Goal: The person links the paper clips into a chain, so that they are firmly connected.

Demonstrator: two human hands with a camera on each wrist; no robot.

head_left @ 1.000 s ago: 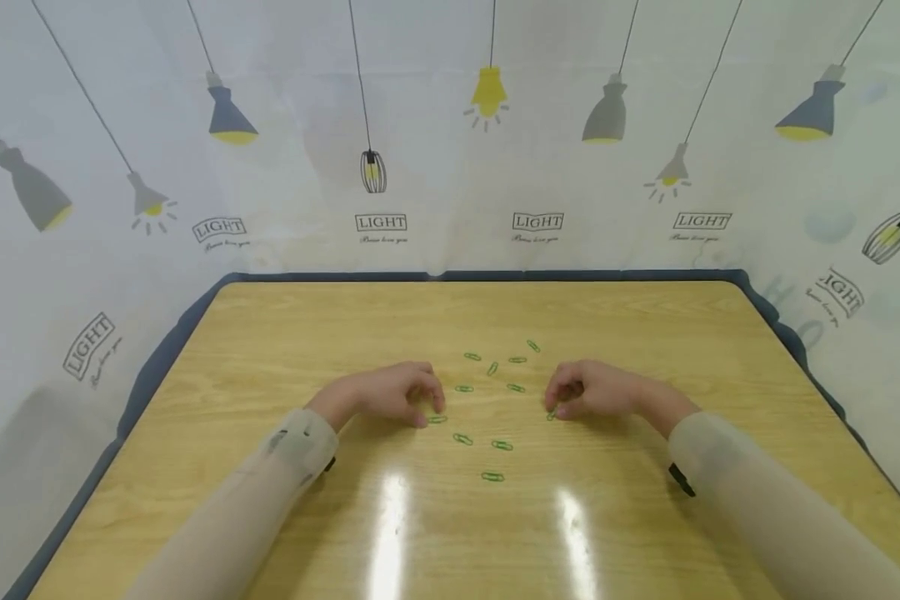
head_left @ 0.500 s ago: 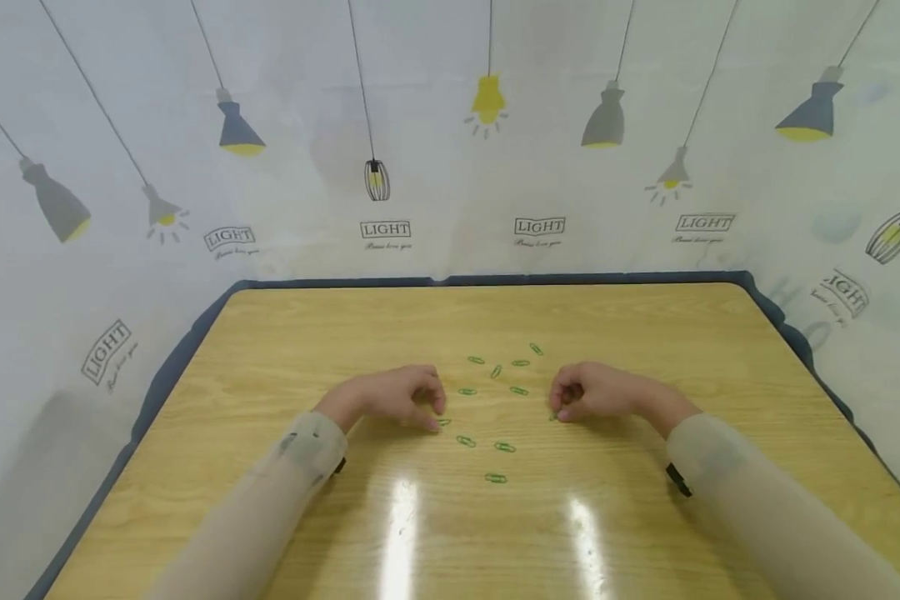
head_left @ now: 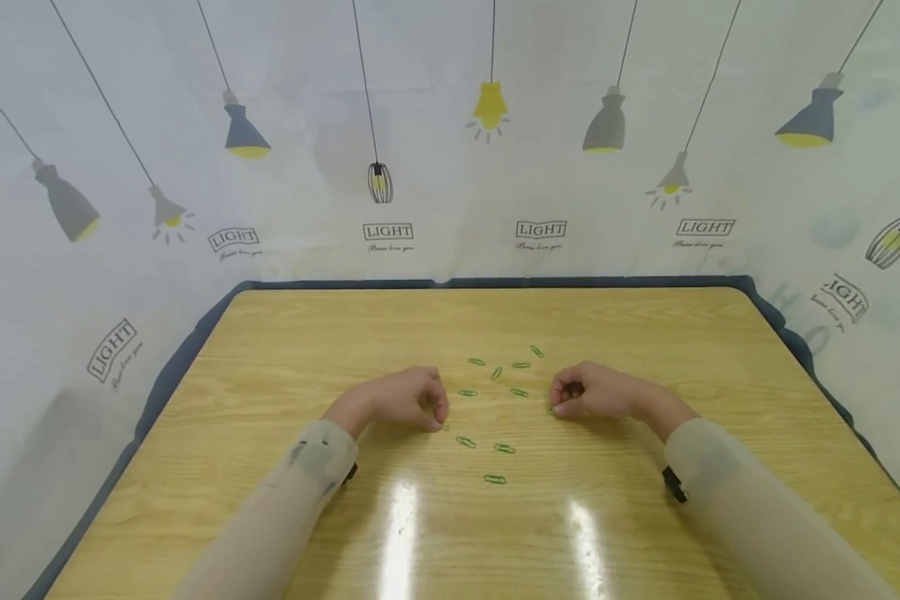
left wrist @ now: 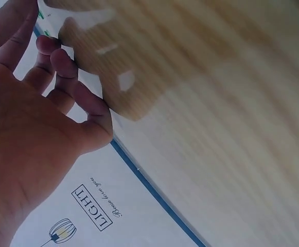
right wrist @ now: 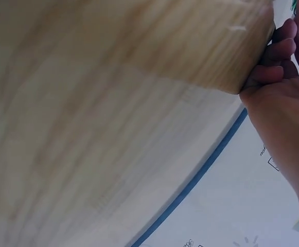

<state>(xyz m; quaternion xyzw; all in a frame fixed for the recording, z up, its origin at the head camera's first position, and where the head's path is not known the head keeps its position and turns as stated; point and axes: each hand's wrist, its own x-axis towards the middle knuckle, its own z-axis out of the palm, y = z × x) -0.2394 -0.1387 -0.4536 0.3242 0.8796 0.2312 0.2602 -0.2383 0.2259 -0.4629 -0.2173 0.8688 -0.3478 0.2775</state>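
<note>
In the head view my left hand is low over the table, thumb and index finger pinching a green paper clip, mostly covered by the fingertips. Across from it, my right hand pinches another green paper clip, of which only a small end shows. Between the hands several green paper clips lie scattered, among them one by the left fingers and one by the right. In the right wrist view a bit of green clip shows beside the fingers at the top edge.
The wooden table is glossy, with a dark blue edging along its far side. Nearest me lies a single paper clip. A white wall covering printed with lamps stands behind and on both sides.
The left thumb and index finger, apart over a paper clip before, have come together on it. The right hand keeps its pinch and has barely moved. The head view has shifted slightly.
</note>
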